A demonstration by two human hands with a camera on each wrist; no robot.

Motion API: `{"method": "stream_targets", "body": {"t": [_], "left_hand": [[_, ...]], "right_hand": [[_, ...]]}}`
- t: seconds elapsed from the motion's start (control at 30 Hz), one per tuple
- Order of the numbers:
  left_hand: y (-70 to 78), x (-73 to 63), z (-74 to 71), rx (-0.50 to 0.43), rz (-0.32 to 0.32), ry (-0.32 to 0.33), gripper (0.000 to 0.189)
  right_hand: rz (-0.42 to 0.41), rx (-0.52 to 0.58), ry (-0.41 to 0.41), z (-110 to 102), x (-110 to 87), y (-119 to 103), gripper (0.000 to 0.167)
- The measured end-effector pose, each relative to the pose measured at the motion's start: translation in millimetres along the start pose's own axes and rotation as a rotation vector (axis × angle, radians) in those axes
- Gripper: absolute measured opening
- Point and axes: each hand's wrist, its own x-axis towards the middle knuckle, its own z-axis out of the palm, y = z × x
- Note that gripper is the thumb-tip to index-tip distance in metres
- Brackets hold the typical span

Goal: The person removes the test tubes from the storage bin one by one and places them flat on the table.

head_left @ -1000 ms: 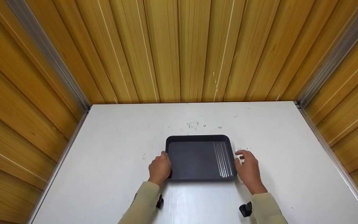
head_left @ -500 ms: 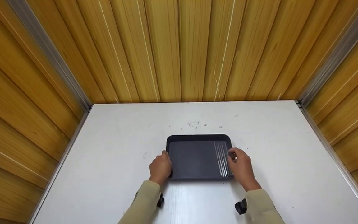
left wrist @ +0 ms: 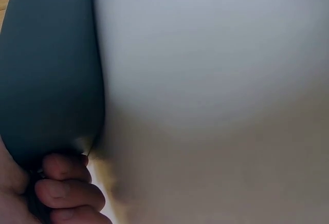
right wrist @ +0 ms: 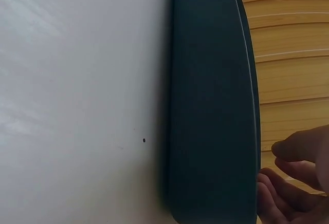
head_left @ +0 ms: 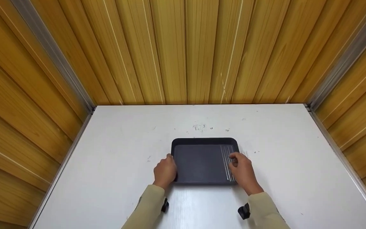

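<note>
A dark grey rectangular tray (head_left: 199, 163) lies on the white table in the head view. My left hand (head_left: 165, 170) grips its left side; in the left wrist view, curled fingers (left wrist: 69, 190) press at the tray's wall. Several thin, shiny rods (head_left: 227, 165) lie side by side along the tray's right end. Over that end is my right hand (head_left: 242, 171), thumb and index finger bent with a gap between them, close above the rods. The right wrist view shows the tray's outer wall (right wrist: 213, 100), with the hand at its rim and the rods hidden.
The white table (head_left: 125, 136) has small dark marks behind the tray. Yellow wood-patterned panels (head_left: 199, 51) rise at the back and both sides, with grey metal posts (head_left: 65, 70) in the corners. A small black device (head_left: 244, 211) sits at each sleeve.
My right hand has moved left, from beside the tray's right edge to over the rods. The left hand keeps its grip, and the tray stays put.
</note>
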Motion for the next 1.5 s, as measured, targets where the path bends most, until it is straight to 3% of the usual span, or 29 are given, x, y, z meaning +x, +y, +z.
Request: {"method": "stream_targets", "body": {"t": [0.3, 0.7, 1.1, 1.5], "left_hand": [[0.4, -1.3, 0.7, 0.055, 0.049, 0.058, 0.023], [1.6, 2.2, 0.0, 0.064, 0.021, 0.021, 0.025], [0.2, 0.8, 0.8, 0.074, 0.038, 0.050, 0.022], [0.1, 1.6, 0.5, 0.077, 0.030, 0.046, 0.023]], "right_hand": [[-0.019, -0.017, -0.028, 12, 4.0, 2, 0.024], [-0.014, -0.008, -0.048, 16, 7.5, 3, 0.019], [-0.027, -0.042, -0.062, 23, 8.1, 1, 0.020], [-0.158, -0.257, 0.002, 33, 4.0, -5, 0.016]]}}
